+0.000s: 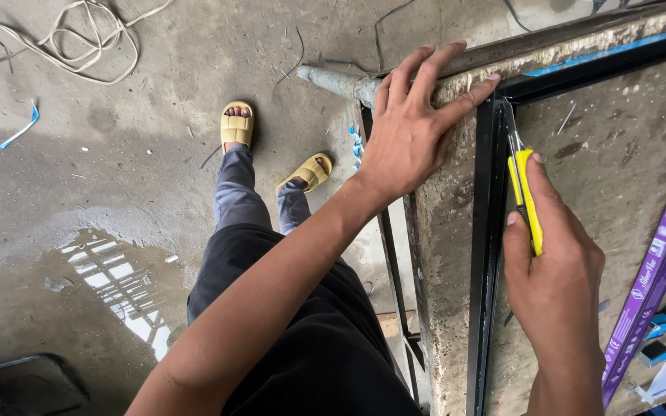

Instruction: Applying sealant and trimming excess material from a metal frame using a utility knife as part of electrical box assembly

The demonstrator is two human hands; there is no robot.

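Observation:
My right hand (555, 266) grips a yellow utility knife (524, 192) with its blade tip pointing into the inner corner of a black metal frame (486, 254). The frame lies on a rough, stained workbench (442, 254). My left hand (414, 127) lies flat with spread fingers on the bench's corner, pressing beside the frame's corner. A strip of blue film (610, 50) runs along the frame's far bar.
A purple printed strip (657, 262) lies diagonally on the bench at right, with small blue items near its lower end. Below is a concrete floor with a puddle (109, 277), loose cord (63, 38), a blue film scrap (1, 131), and my feet in yellow sandals (237, 123).

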